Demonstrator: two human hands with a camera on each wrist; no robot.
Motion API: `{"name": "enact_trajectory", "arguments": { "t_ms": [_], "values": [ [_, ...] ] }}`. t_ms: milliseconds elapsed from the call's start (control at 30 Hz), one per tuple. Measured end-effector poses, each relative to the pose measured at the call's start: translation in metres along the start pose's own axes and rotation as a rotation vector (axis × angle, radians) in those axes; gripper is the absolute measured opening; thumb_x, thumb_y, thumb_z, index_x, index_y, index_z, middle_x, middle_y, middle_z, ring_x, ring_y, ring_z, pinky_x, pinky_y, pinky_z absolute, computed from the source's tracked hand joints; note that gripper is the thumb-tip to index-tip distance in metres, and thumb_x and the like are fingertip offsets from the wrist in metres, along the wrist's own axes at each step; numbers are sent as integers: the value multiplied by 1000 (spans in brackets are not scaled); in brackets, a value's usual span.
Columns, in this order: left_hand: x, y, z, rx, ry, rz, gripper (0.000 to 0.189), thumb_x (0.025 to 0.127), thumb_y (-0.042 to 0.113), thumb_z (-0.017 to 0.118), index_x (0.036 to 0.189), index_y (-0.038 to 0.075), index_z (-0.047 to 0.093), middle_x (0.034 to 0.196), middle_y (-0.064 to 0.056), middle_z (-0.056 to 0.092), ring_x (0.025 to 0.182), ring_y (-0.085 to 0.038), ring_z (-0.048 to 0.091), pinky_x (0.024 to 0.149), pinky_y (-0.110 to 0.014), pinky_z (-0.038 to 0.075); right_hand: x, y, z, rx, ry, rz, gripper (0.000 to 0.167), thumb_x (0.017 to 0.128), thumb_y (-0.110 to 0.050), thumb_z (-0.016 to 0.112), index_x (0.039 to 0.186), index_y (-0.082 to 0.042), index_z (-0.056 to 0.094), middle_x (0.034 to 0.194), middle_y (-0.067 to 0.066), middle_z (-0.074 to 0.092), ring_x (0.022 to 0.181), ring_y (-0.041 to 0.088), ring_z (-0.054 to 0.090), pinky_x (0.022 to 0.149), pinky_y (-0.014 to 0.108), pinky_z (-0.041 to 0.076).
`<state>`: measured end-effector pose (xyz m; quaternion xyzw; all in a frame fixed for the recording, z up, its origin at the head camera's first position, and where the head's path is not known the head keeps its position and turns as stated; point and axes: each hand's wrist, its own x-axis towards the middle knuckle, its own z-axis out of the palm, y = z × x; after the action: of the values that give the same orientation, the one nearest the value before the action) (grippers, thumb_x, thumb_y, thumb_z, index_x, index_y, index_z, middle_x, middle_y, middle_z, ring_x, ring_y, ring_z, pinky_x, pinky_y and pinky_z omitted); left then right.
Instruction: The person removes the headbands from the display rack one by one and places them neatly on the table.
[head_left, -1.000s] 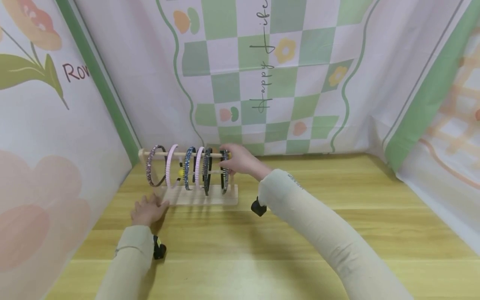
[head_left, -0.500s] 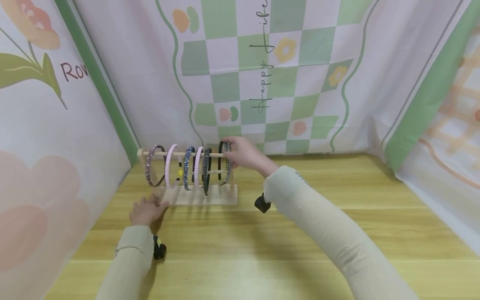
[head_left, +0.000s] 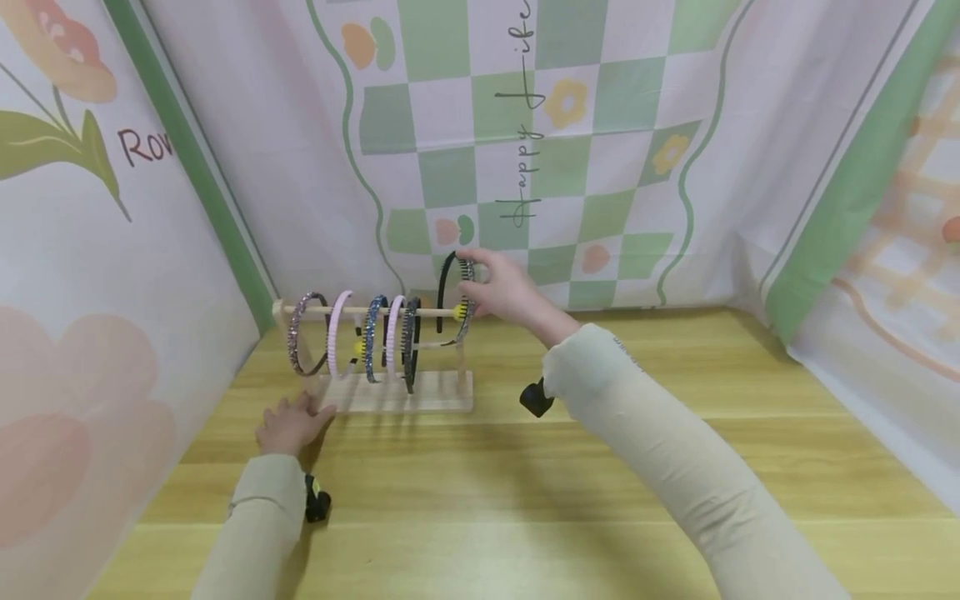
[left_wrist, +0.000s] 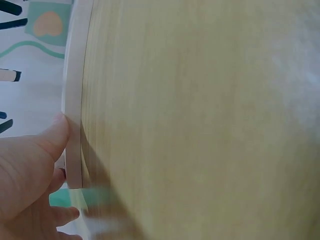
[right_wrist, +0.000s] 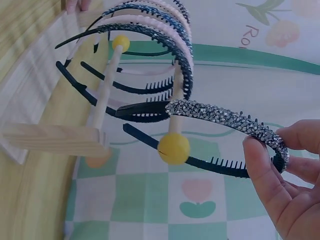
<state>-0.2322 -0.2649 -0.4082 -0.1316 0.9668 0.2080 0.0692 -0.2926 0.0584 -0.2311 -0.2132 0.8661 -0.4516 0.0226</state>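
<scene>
A wooden headband stand [head_left: 442,392] stands at the back left of the table. My right hand [head_left: 513,292] pinches a black toothed headband with silver sparkling stones [right_wrist: 220,116] by its curved top, thumb on one side and fingers on the other. This headband is raised around the yellow-knobbed right end of the upper rod [head_left: 435,312]. My left hand [head_left: 288,427] holds the left end of the base [left_wrist: 73,150], thumb on its front edge and fingers at its end. Some of those fingers are hidden in the left wrist view.
Several other headbands hang on the rod: a pink glittery one [head_left: 296,333], plain pink ones [head_left: 336,333], a blue one [head_left: 371,342] and a dark one [head_left: 408,342]. A lower rod carries a yellow knob [right_wrist: 121,43]. Printed curtains [head_left: 562,167] stand behind the wooden table [head_left: 465,483].
My right hand has lifted the silver-stone headband up and slightly right, from hanging on the rod to raised around its end. My left hand has stayed at the base.
</scene>
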Motion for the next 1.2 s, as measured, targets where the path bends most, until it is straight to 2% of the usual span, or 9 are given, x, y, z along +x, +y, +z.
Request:
{"name": "enact_trajectory", "arguments": {
  "t_ms": [167,333,633,733,1000,1200],
  "values": [
    [0,0,0,-1,2,1,78,91,59,38,142,1,25,141,-37,10,122,-60,11,93,-69,16,-6,-1,-11,9,40,-24,55,91,-11,57,141,-15,37,145,8,33,64,25,63,56,30,52],
    [1,-1,0,-2,4,10,79,90,61,38,141,2,26,140,-38,12,119,-61,15,92,-69,19,-11,0,-20,6,87,-37,53,90,-11,58,140,-14,39,144,7,35,63,22,64,54,29,50],
    [-2,0,-3,-9,0,4,78,90,59,41,143,4,24,139,-38,13,120,-60,14,92,-69,18,-17,10,-38,42,107,-31,54,91,-9,57,141,-13,38,145,9,31,64,23,63,53,26,48],
    [-3,1,-4,-11,2,8,78,90,59,41,143,5,25,139,-38,13,120,-61,13,92,-69,18,-19,14,-44,53,120,-33,54,91,-9,57,141,-12,37,145,10,31,63,24,62,59,28,52],
    [-1,1,-4,-12,1,13,79,89,60,41,143,5,24,141,-37,9,121,-62,9,94,-70,14,-21,36,-56,94,161,2,55,91,-7,57,142,-10,36,147,10,28,65,27,61,63,31,54],
    [0,0,-2,9,12,17,79,89,60,41,143,5,23,140,-38,13,119,-61,14,92,-69,18,-23,53,-60,116,181,51,55,91,-5,54,142,-11,35,147,11,27,67,27,60,63,30,54]
  ]
}}
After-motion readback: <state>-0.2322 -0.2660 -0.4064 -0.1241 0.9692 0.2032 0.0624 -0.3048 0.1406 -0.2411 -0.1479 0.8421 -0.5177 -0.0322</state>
